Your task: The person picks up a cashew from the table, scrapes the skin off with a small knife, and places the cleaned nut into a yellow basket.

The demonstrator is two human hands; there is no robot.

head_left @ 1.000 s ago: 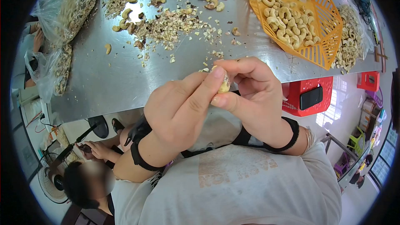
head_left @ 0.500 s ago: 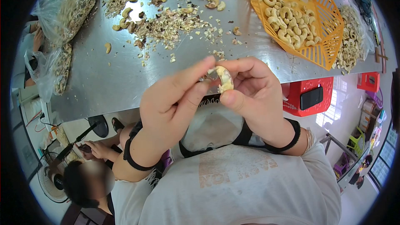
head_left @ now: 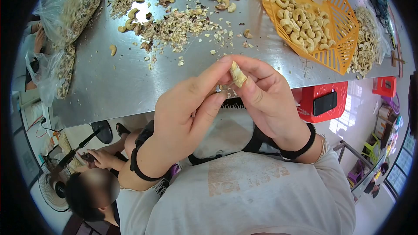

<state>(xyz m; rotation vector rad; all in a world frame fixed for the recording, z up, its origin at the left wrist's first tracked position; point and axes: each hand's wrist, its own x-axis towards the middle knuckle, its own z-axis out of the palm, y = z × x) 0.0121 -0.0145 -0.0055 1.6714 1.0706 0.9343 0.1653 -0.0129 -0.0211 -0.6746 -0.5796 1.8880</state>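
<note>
Just in front of the table's near edge, my right hand (head_left: 271, 93) pinches a cashew (head_left: 237, 75) between thumb and fingers. Patches of skin cling to the pale nut. My left hand (head_left: 180, 109) is closed beside it, with its index fingertip against the right fingers near the nut. A small shiny bit shows between the left thumb and fingers, too little to name. Beyond both hands, a pile of peeled skin flakes (head_left: 180, 28) lies on the metal table (head_left: 126, 87).
At the right, a yellow basket (head_left: 344, 26) holds many peeled cashews (head_left: 305, 26); more cashews (head_left: 365, 43) lie beside it. Bags of nut pieces (head_left: 80, 13) stand on the left. A phone (head_left: 325, 103) rests on a red stool (head_left: 307, 106). Another person (head_left: 91, 191) sits at lower left.
The cashew has turned in my right fingers and now points more upward, its curve less visible. My left hand has shifted slightly right, and its thumb has moved down from the nut.
</note>
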